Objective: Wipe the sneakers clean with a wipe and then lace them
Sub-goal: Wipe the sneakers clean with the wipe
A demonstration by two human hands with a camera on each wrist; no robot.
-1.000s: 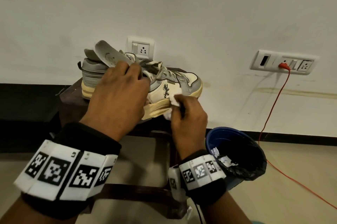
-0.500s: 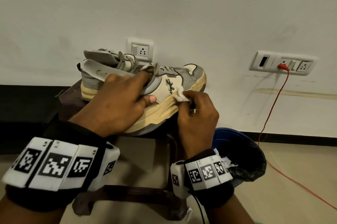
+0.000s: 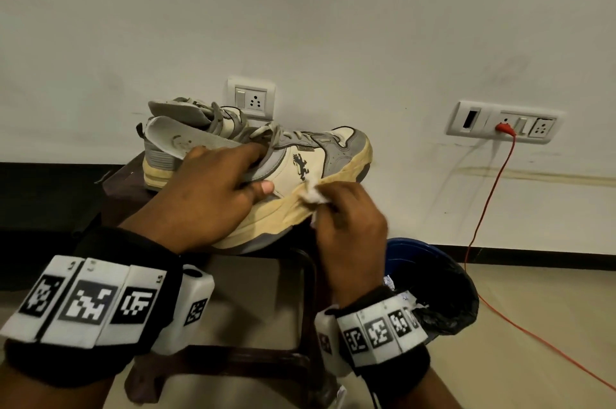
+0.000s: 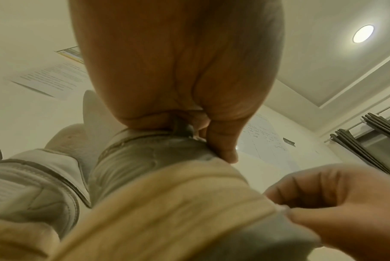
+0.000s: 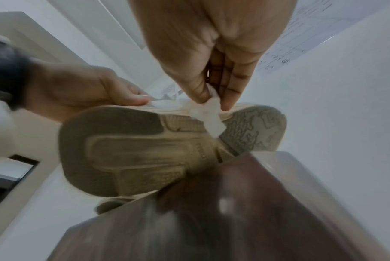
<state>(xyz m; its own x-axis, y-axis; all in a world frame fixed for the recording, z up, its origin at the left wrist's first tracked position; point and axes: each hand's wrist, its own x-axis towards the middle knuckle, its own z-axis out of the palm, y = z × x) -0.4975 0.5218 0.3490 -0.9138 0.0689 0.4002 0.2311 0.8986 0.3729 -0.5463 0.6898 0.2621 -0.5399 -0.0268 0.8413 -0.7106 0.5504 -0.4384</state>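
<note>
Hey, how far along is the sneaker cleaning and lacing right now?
Nothing looks finished. In hand: the left hand holds the near sneaker while the right hand rubs a wipe on its yellowed sole edge. Left: the second sneaker behind it, then lacing.

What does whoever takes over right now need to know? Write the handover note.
Left hand: grips the near sneaker by its collar, tilted up off the stool.
Right hand: pinches the wipe against the yellowed sole edge.
Second sneaker: on the stool behind.
Bin: at the right, on the floor.
Done: wiping is under way.
Left: finish wiping, then lace both.
</note>
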